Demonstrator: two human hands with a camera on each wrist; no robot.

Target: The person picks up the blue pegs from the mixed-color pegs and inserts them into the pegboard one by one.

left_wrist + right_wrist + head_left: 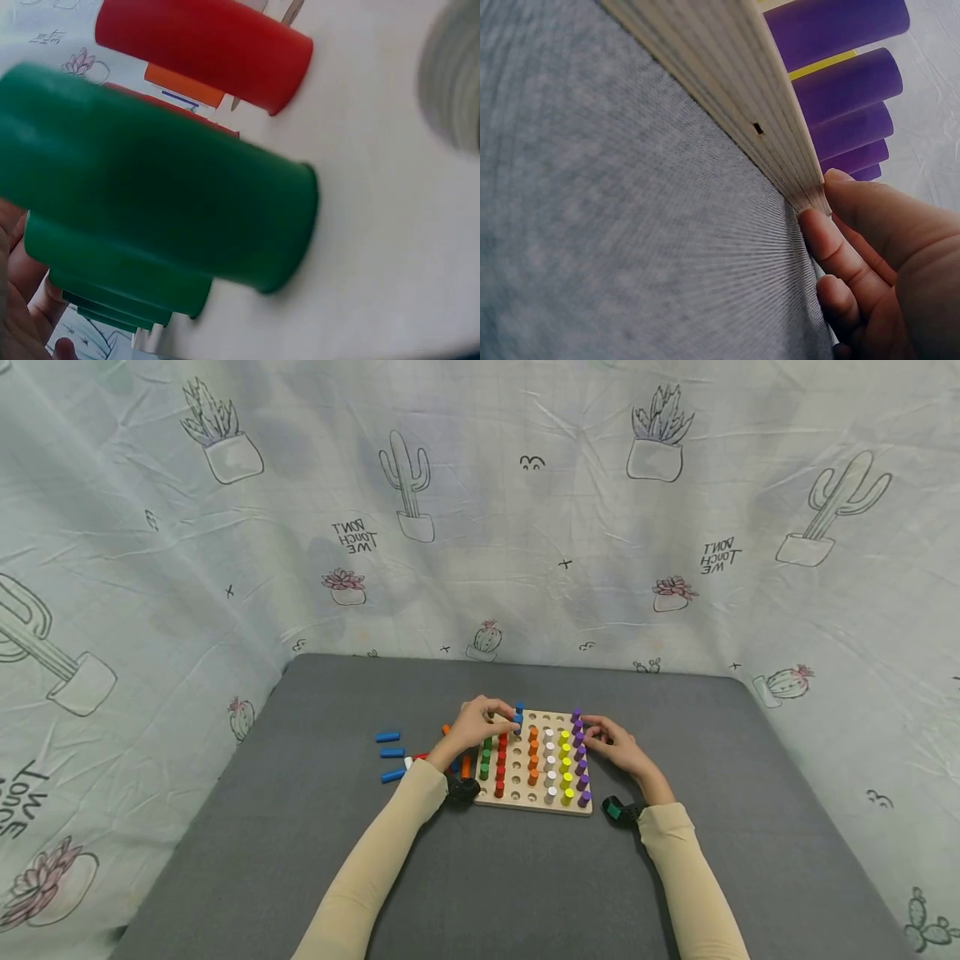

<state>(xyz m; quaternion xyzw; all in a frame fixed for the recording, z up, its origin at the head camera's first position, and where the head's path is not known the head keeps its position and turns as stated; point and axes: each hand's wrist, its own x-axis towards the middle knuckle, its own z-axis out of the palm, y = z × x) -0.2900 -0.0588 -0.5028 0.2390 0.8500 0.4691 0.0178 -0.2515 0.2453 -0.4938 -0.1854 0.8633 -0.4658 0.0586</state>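
Observation:
Over the wooden pegboard [534, 807], my left hand [476, 724] pinches a blue peg [517, 721] between thumb and fingertips, near the far end of the blue column. Just behind it another blue peg [520, 706] stands upright. The left wrist view is filled by green pegs [165, 172] and a red peg [210, 45]; the held peg is hidden there. My right hand [615, 745] is at the board's far right corner beside the purple pegs [581, 767]. In the right wrist view its thumb [870, 202] and forefinger grip the board's edge [720, 82].
Loose blue pegs [392, 752], a white peg [408, 762] and a few red and orange ones [466, 767] lie left of the board, partly behind my left arm. Orange, white and yellow pegs [566, 766] stand in columns. A printed curtain [480, 527] surrounds the grey table [525, 885].

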